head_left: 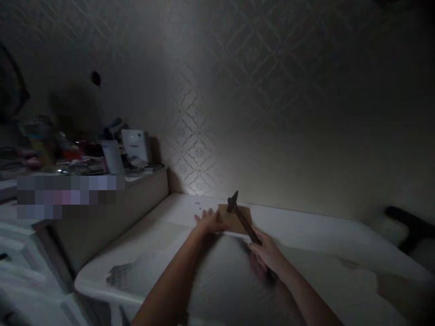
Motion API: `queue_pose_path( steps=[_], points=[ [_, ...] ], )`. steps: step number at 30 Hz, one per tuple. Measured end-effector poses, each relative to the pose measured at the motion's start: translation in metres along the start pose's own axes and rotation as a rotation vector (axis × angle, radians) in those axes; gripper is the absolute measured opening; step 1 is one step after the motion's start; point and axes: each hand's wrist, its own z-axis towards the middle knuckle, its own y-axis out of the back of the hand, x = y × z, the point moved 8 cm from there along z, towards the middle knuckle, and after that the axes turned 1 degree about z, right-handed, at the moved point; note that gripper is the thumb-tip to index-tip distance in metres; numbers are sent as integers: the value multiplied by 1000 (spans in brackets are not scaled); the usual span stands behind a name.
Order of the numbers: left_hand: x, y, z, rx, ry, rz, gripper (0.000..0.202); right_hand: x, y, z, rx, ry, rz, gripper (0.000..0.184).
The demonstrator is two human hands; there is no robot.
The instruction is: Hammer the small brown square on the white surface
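Observation:
The room is dim. My right hand [268, 253] is closed round the handle of a small dark hammer [242, 217], whose head is raised over a flat brown wooden piece [234, 221] on a white table [306, 226]. My left hand [209, 221] lies beside the left edge of that piece with fingers stretched out, touching or steadying it. A few tiny dark specks, perhaps nails [198, 206], lie on the table just behind the left hand.
A patterned wall rises right behind the table. To the left stands a lower cabinet [149, 194] crowded with boxes and clutter, among them a white box [136, 144]. A dark object [408, 222] lies at the far right of the table.

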Motion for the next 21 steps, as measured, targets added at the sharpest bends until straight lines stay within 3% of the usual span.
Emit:
queue_pose_path(
  steps=[4,21],
  points=[
    [1,0,0,-6,7,-5,103,-6,-1,0,12,-64,40,69],
    [-1,0,0,-34,-3,6,96,-2,-1,0,14,-33,64,71]
  ],
)
